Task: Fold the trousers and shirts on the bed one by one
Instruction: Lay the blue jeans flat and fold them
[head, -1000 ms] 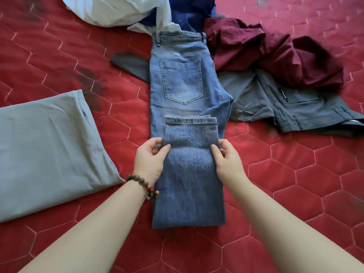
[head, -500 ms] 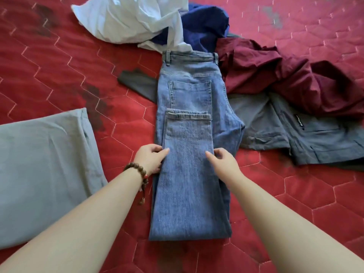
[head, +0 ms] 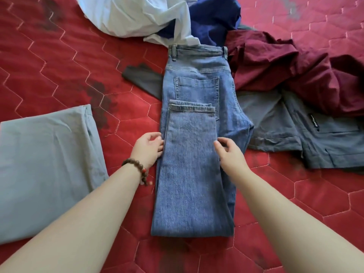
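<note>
Blue jeans (head: pixel 194 174) lie lengthwise in the middle of the red quilted bed (head: pixel 59 66), legs doubled back so the hems rest just under the back pocket. My left hand (head: pixel 148 147), with a bead bracelet at the wrist, touches the left edge of the folded legs, fingers loosely curled. My right hand (head: pixel 229 152) rests on the right edge of the top layer, fingers bent and apart. Neither hand clearly grips the denim.
A folded pale grey-blue garment (head: pixel 43 170) lies at the left. Behind the jeans are a white shirt (head: pixel 136 16), a dark blue garment (head: pixel 214 22), a maroon garment (head: pixel 285 69) and grey trousers (head: pixel 307 138) at the right. A dark grey piece (head: pixel 143 79) sticks out left of the jeans.
The leg hems have slid farther up the jeans, toward the back pocket. Both hands moved from pinching the fold's sides to resting loosely at its edges. The view shifted closer.
</note>
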Demonstrator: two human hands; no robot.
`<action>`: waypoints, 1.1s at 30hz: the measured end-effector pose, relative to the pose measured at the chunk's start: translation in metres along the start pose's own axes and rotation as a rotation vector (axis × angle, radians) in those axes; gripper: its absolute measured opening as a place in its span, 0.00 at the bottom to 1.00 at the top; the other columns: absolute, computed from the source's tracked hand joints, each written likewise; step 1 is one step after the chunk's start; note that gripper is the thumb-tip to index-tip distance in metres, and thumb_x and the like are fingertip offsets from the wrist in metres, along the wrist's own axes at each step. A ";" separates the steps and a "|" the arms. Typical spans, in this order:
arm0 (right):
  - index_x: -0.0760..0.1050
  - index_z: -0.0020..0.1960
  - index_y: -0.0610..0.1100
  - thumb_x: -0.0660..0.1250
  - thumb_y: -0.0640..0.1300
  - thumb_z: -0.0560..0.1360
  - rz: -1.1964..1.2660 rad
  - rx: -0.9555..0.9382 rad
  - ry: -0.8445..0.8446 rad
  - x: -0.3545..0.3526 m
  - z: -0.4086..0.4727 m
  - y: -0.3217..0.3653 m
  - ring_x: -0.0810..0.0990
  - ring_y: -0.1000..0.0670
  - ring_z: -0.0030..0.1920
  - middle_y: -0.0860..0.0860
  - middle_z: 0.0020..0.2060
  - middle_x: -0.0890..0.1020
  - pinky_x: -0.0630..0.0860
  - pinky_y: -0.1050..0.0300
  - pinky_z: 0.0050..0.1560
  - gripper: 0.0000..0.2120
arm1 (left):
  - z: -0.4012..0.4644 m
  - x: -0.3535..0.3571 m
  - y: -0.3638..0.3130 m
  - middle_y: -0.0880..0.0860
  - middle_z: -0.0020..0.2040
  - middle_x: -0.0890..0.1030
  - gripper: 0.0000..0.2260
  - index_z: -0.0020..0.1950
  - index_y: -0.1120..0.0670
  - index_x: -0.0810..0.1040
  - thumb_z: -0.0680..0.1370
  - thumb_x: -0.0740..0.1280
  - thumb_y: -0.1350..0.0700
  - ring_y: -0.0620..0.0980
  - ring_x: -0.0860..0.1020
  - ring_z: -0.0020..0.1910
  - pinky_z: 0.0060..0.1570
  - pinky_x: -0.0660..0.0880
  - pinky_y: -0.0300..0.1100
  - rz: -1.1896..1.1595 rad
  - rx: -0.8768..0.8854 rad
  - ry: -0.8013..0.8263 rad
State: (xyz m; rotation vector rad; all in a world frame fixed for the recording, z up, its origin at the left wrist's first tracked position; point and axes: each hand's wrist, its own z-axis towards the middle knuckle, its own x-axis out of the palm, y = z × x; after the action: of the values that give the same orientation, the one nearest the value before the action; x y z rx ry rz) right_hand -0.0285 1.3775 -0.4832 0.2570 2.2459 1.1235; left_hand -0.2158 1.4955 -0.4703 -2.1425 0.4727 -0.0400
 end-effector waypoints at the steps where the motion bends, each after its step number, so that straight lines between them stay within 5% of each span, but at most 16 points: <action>1: 0.75 0.56 0.48 0.63 0.53 0.79 0.046 0.057 0.028 -0.001 0.001 -0.004 0.80 0.51 0.46 0.53 0.44 0.81 0.76 0.55 0.51 0.11 | -0.002 -0.001 -0.001 0.59 0.47 0.78 0.09 0.60 0.62 0.73 0.83 0.57 0.60 0.49 0.78 0.41 0.40 0.78 0.38 -0.121 -0.097 0.023; 4: 0.75 0.48 0.44 0.60 0.57 0.79 0.170 0.230 0.149 -0.009 -0.008 -0.011 0.80 0.42 0.42 0.41 0.44 0.80 0.78 0.49 0.45 0.16 | -0.016 -0.012 0.002 0.58 0.43 0.80 0.13 0.51 0.62 0.75 0.84 0.55 0.56 0.51 0.79 0.39 0.40 0.77 0.41 -0.156 -0.282 0.114; 8: 0.76 0.45 0.42 0.58 0.59 0.79 0.190 0.408 0.308 -0.024 -0.040 -0.017 0.80 0.50 0.28 0.47 0.31 0.81 0.75 0.59 0.28 0.21 | -0.046 -0.033 0.019 0.61 0.43 0.82 0.18 0.49 0.62 0.75 0.83 0.55 0.50 0.56 0.81 0.39 0.37 0.77 0.46 -0.067 -0.488 0.214; 12: 0.77 0.48 0.41 0.63 0.59 0.77 0.127 0.500 0.433 -0.037 -0.079 -0.037 0.76 0.50 0.30 0.47 0.32 0.79 0.73 0.59 0.29 0.20 | -0.083 -0.045 0.049 0.62 0.44 0.83 0.22 0.55 0.64 0.74 0.82 0.54 0.45 0.57 0.83 0.41 0.39 0.78 0.48 -0.118 -0.640 0.339; 16: 0.79 0.49 0.41 0.68 0.48 0.76 0.133 0.418 0.529 -0.047 -0.117 -0.058 0.81 0.54 0.35 0.52 0.37 0.83 0.77 0.60 0.35 0.09 | -0.109 -0.049 0.072 0.58 0.41 0.83 0.17 0.52 0.60 0.76 0.81 0.60 0.46 0.52 0.83 0.37 0.35 0.80 0.44 -0.144 -0.610 0.366; 22: 0.79 0.46 0.39 0.67 0.38 0.77 0.115 0.153 0.340 -0.036 -0.153 -0.070 0.80 0.49 0.45 0.43 0.45 0.84 0.75 0.51 0.49 0.03 | -0.133 -0.046 0.085 0.49 0.37 0.84 0.07 0.50 0.56 0.78 0.82 0.60 0.58 0.43 0.81 0.31 0.32 0.79 0.38 0.019 -0.356 0.422; 29: 0.77 0.48 0.40 0.67 0.38 0.76 -0.177 0.179 0.343 -0.031 -0.203 -0.102 0.76 0.50 0.40 0.46 0.40 0.81 0.71 0.54 0.44 0.01 | -0.182 -0.061 0.128 0.55 0.49 0.83 0.09 0.56 0.58 0.77 0.83 0.58 0.57 0.52 0.83 0.44 0.45 0.81 0.46 0.104 -0.424 0.446; 33: 0.79 0.49 0.39 0.70 0.40 0.74 -0.174 0.332 0.407 -0.030 -0.226 -0.113 0.75 0.55 0.33 0.50 0.35 0.80 0.69 0.62 0.33 0.05 | -0.205 -0.068 0.146 0.53 0.41 0.84 0.07 0.53 0.59 0.78 0.81 0.61 0.58 0.50 0.83 0.38 0.41 0.81 0.46 0.089 -0.524 0.457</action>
State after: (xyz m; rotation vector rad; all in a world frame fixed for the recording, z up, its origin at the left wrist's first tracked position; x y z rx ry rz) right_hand -0.1292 1.1459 -0.4549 -0.0434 2.7534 0.7572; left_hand -0.3671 1.2837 -0.4569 -2.6270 0.9247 -0.4006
